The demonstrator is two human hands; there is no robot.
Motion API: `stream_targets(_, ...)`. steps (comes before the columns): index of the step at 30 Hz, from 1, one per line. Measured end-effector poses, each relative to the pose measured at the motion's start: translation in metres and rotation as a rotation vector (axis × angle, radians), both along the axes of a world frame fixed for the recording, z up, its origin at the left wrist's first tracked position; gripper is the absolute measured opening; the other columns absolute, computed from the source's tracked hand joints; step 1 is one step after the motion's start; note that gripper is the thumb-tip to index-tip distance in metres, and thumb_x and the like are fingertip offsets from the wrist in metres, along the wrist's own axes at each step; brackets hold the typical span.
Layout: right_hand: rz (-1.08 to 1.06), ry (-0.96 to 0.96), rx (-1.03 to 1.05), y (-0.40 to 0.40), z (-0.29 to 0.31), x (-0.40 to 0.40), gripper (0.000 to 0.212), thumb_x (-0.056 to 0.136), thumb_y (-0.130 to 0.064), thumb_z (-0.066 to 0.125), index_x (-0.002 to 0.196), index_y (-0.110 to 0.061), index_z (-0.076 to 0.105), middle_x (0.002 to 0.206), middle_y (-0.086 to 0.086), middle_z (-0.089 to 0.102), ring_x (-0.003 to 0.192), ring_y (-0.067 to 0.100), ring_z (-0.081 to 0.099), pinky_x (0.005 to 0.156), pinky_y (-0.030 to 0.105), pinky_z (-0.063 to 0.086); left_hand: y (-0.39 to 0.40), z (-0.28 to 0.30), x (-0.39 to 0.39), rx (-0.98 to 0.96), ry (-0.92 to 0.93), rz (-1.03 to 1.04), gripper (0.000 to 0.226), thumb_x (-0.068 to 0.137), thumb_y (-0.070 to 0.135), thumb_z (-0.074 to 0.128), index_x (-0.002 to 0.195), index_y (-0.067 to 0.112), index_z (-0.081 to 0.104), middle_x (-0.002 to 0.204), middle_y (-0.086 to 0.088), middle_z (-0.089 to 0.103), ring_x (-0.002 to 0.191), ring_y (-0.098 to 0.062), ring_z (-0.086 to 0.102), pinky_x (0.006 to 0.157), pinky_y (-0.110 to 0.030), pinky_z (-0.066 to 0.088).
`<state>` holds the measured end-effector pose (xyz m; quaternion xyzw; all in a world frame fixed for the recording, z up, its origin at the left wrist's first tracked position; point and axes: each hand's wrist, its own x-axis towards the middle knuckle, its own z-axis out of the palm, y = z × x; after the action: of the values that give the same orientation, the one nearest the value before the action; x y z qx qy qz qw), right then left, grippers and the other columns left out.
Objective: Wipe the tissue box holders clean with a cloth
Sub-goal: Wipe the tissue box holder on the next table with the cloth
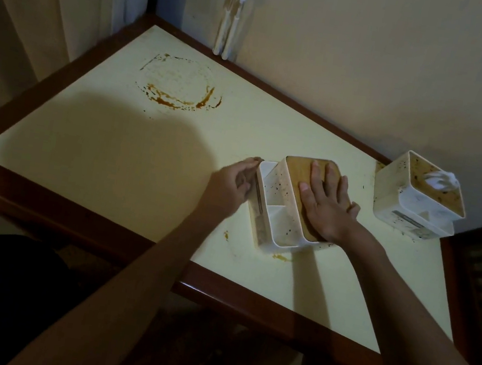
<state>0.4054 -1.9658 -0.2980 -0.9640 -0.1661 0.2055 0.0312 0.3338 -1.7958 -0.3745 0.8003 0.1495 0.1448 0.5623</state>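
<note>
Near the middle of the pale yellow wood-edged table [85,157], the left hand [235,181] pinches the left wall of the white speckled tissue box holder with a wooden lid [286,208], long axis near-to-far, side compartments leftward, while the right hand [326,200] lies flat, fingers spread, on the lid. Seemingly steadying before wiping; no cloth shows, so fetching one comes next, and a second stained white holder [413,200] waits far right

Both hands [329,204] on tissue holder [290,202]

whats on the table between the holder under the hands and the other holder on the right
Head view: only bare pale tabletop lies between the near holder and the far holder, with a few small dark specks; they stand apart.
</note>
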Motion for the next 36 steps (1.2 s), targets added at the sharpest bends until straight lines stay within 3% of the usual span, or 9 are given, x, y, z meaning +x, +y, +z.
stream_targets(2,-0.003,0.000,-0.002,0.000,-0.001,0.001,0.060,0.098,-0.056,0.011,0.144,-0.040,-0.023,0.154,-0.006,-0.030,0.143,0.025,-0.025,0.111,0.060,-0.005,-0.008,-0.003,-0.009,0.020,-0.006,0.007,0.052,0.080,-0.008,0.062,0.130,0.003,0.054,0.131,-0.011,0.058,0.122,-0.022,0.054,0.098,-0.010,0.033)
stream_targets(5,-0.009,-0.010,0.001,0.001,-0.002,0.001,0.060,0.098,-0.055,0.010,0.144,-0.040,-0.023,0.154,-0.007,-0.030,0.143,0.025,-0.024,0.111,0.061,-0.005,-0.027,-0.005,-0.034,-0.068,0.087,0.029,0.053,0.086,0.001,0.063,0.135,0.015,0.050,0.133,-0.002,0.055,0.119,-0.012,0.052,0.089,-0.010,0.037)
stream_targets(10,-0.028,-0.039,0.010,0.002,0.000,-0.003,0.058,0.098,-0.055,0.010,0.145,-0.040,-0.020,0.156,-0.007,-0.026,0.144,0.024,-0.022,0.110,0.062,-0.005,-0.064,-0.007,-0.083,-0.373,0.068,-0.021,0.058,0.082,-0.007,0.064,0.134,0.016,0.053,0.142,0.009,0.045,0.135,-0.002,0.036,0.111,-0.019,0.031)
stream_targets(16,-0.206,-0.084,0.068,0.014,-0.002,-0.012,0.058,0.098,-0.055,0.011,0.149,-0.038,-0.012,0.158,-0.007,-0.018,0.145,0.025,-0.017,0.110,0.063,-0.004,-0.048,-0.001,-0.082,-0.531,0.071,-0.019,0.059,0.078,-0.008,0.069,0.130,0.016,0.056,0.138,0.002,0.052,0.125,-0.007,0.050,0.096,-0.011,0.042)
stream_targets(21,-0.287,0.008,0.111,0.021,0.011,-0.003,0.065,0.098,-0.053,0.026,0.151,-0.030,-0.003,0.159,0.001,-0.009,0.144,0.036,-0.009,0.114,0.059,0.005,-0.025,0.004,-0.078,-0.500,0.064,0.049,0.055,0.078,0.002,0.073,0.128,0.021,0.059,0.124,0.001,0.064,0.109,-0.007,0.062,0.089,-0.028,0.054)
stream_targets(25,-0.117,0.106,-0.005,0.006,0.036,0.014,0.089,0.078,-0.074,0.045,0.150,-0.034,0.010,0.158,0.005,0.009,0.142,0.039,0.014,0.114,0.055,0.018,-0.015,0.003,-0.077,-0.422,0.052,0.084,0.055,0.077,0.007,0.074,0.128,0.023,0.059,0.118,0.000,0.067,0.104,-0.012,0.065,0.087,-0.040,0.056)
stream_targets(29,0.177,0.098,-0.205,-0.008,0.041,0.027,0.113,0.050,-0.098,0.041,0.143,-0.052,-0.005,0.159,0.001,0.003,0.145,0.036,0.000,0.112,0.062,0.011,-0.027,0.006,-0.082,-0.466,0.033,0.105,0.055,0.076,0.007,0.074,0.123,0.034,0.061,0.116,0.005,0.068,0.106,-0.009,0.064,0.092,-0.039,0.054)
stream_targets(32,0.237,0.056,-0.138,-0.013,0.039,0.022,0.109,0.056,-0.092,0.046,0.142,-0.055,-0.009,0.159,-0.004,-0.013,0.145,0.031,-0.013,0.112,0.065,0.007,-0.039,0.007,-0.087,-0.523,-0.005,0.139,0.054,0.076,0.005,0.073,0.116,0.040,0.062,0.119,0.007,0.067,0.110,-0.007,0.062,0.096,-0.037,0.051)
stream_targets(36,0.169,0.089,-0.094,-0.017,0.039,0.010,0.102,0.064,-0.080,0.042,0.146,-0.046,-0.008,0.159,-0.006,-0.017,0.146,0.028,-0.010,0.114,0.062,0.009,-0.046,0.011,-0.088,-0.539,-0.027,0.198,0.054,0.078,0.004,0.072,0.121,0.035,0.062,0.117,0.009,0.067,0.108,-0.003,0.062,0.098,-0.029,0.049)
